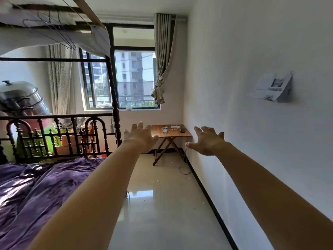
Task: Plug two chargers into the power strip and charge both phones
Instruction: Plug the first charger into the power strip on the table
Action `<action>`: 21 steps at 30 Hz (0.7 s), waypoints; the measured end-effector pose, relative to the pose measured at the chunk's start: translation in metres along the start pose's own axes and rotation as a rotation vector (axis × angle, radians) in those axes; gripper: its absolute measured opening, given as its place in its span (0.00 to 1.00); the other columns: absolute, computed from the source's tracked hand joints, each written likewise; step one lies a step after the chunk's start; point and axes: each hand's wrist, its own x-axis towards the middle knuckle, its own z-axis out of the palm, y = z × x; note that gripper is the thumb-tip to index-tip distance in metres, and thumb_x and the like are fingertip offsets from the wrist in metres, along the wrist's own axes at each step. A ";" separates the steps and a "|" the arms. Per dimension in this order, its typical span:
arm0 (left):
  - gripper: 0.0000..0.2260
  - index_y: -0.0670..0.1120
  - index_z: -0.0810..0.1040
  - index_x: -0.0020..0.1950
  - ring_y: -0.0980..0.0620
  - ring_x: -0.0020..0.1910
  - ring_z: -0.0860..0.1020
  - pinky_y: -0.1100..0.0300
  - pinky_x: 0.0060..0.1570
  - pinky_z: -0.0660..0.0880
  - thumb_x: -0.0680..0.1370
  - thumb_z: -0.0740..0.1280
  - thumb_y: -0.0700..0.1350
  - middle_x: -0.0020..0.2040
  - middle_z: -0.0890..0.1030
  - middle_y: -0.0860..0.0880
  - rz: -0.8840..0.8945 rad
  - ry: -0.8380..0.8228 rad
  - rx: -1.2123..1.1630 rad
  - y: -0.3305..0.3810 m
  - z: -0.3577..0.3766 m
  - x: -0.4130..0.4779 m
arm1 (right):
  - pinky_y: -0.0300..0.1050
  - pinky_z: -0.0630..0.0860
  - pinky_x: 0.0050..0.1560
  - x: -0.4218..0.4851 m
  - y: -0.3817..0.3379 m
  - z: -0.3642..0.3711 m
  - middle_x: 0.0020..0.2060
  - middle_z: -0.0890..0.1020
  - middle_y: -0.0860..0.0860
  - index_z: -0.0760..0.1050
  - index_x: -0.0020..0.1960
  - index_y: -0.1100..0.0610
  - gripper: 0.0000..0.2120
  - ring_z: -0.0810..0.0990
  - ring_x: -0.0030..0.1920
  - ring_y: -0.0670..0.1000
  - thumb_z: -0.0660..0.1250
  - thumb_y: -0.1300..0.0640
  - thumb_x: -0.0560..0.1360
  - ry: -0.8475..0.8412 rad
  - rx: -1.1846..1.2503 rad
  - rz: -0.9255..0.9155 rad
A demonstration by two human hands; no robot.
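Observation:
A small wooden folding table [182, 134] stands in the far corner under the window. On it lie a white power strip [175, 126], a light phone [165, 131], a dark phone [182, 130] and white cables [171, 130]. Both my arms stretch out toward it from well across the room. My left hand [139, 138] is spread, palm down, holding nothing. Just as empty, my right hand [209, 140] hovers with fingers apart near the right wall. Neither hand touches anything.
A bed with a purple blanket [36, 192] and a dark carved footboard [59, 136] fills the left side. A glossy tiled floor [162, 204] runs between bed and white wall [261, 123]. A cord [184, 165] trails down the corner. A paper [272, 87] hangs on the wall.

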 end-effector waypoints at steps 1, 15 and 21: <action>0.28 0.50 0.54 0.76 0.43 0.75 0.48 0.39 0.70 0.49 0.79 0.53 0.60 0.78 0.52 0.44 -0.004 -0.005 0.013 0.002 0.002 0.012 | 0.63 0.51 0.69 0.010 0.002 0.001 0.75 0.58 0.55 0.48 0.76 0.52 0.39 0.53 0.74 0.57 0.59 0.36 0.74 0.005 -0.001 0.002; 0.27 0.50 0.55 0.76 0.44 0.75 0.49 0.40 0.70 0.51 0.79 0.54 0.57 0.77 0.53 0.45 0.064 -0.058 0.016 0.006 0.085 0.217 | 0.62 0.50 0.70 0.217 0.025 0.071 0.76 0.53 0.55 0.48 0.77 0.52 0.38 0.51 0.75 0.56 0.58 0.37 0.75 -0.075 -0.019 0.003; 0.27 0.49 0.55 0.76 0.43 0.75 0.48 0.40 0.71 0.50 0.80 0.54 0.57 0.77 0.52 0.44 0.080 -0.069 0.054 -0.022 0.117 0.336 | 0.62 0.52 0.69 0.335 0.022 0.103 0.75 0.57 0.55 0.48 0.76 0.53 0.37 0.53 0.74 0.57 0.59 0.38 0.75 -0.071 -0.031 0.038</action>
